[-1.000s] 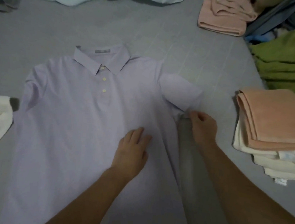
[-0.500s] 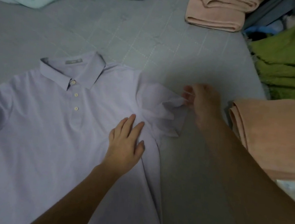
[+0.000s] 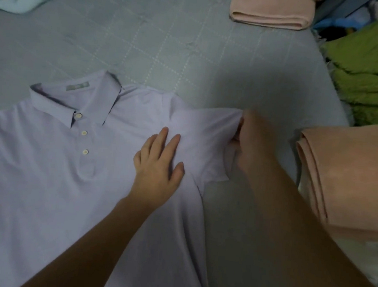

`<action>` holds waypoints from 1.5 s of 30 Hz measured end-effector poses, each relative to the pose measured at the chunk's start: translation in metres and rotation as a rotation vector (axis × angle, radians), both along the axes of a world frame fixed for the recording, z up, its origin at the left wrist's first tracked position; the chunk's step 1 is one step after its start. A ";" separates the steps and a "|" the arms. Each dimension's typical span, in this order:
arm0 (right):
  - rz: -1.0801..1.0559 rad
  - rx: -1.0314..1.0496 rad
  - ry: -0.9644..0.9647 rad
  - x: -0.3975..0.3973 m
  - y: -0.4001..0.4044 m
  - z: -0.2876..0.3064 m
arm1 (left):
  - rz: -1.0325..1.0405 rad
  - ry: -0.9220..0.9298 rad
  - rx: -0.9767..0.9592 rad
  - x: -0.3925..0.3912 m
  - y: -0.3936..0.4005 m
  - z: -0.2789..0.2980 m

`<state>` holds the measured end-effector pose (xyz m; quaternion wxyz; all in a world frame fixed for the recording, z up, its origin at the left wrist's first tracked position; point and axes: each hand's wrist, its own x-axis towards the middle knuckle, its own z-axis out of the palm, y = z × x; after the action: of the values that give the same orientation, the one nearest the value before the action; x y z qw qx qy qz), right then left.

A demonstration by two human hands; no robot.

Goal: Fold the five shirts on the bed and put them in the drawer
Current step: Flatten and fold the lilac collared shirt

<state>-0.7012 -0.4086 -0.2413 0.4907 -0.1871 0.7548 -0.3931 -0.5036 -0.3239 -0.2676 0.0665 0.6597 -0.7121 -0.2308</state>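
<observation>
Left hand (image 3: 159,163) flat, fingers straight, on lilac shirt (image 3: 44,188); right hand (image 3: 251,139) — blurred — apparently pinched its sleeve (image 3: 211,131); peach towel (image 3: 350,178) just beside.

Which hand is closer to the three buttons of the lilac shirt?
Left. The left hand lies flat on the shirt just right of the buttons; the right hand pinches the sleeve, farther away.

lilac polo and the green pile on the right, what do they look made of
Lilac polo: looks like a thin, smooth, matte knit, lying flat with soft creases; plastic-looking buttons. Green pile: seems a thick, fuzzy terry or fleece, with a nubbly surface. Fibre cannot be told.
</observation>
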 end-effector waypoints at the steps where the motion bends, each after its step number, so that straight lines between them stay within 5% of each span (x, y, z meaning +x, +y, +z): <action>1: -0.054 -0.023 -0.019 -0.004 -0.001 0.001 | 0.000 -0.010 -0.005 0.000 0.000 -0.003; 3: -0.086 -0.059 -0.093 -0.007 0.000 -0.002 | -0.035 -0.093 0.021 -0.002 -0.002 -0.009; 7: 0.176 0.021 0.040 -0.005 0.015 -0.016 | -0.088 -0.255 0.073 -0.009 -0.004 -0.022; 13: 0.480 -0.073 0.045 0.002 0.074 -0.027 | -0.116 -0.274 0.063 -0.003 -0.005 -0.027; 19: 0.316 -0.156 0.603 -0.007 0.063 -0.009 | -0.182 -0.206 0.008 0.005 -0.005 -0.024; 22: 0.352 -0.009 0.718 -0.004 0.064 -0.006 | -0.157 -0.196 -0.029 0.017 -0.004 -0.026; 24: 0.381 -0.115 0.859 0.009 0.067 -0.001 | -0.113 -0.220 -0.045 0.029 -0.003 -0.028; 28: 0.885 -0.437 0.997 0.091 0.081 -0.009 | -0.160 -0.212 -0.085 0.047 0.001 -0.030; 31: 1.250 -0.357 1.071 0.099 0.076 -0.042 | -0.173 -0.273 -0.122 0.075 0.009 -0.036; 39: 0.913 0.129 1.249 0.004 0.045 -0.050 | -0.111 -0.260 -0.124 0.136 0.028 -0.035; 42: 0.735 0.012 1.234 0.054 0.041 -0.030 | -0.139 -0.130 -0.141 0.128 0.032 -0.027; 45: 1.015 -0.326 1.211 0.142 0.060 -0.031 | -0.209 -0.045 -0.200 0.130 0.042 -0.023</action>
<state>-0.5594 -0.3481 -0.2720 0.0815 -0.7569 0.6459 -0.0577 -0.3738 -0.2824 -0.2903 0.0915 0.5769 -0.7978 -0.1493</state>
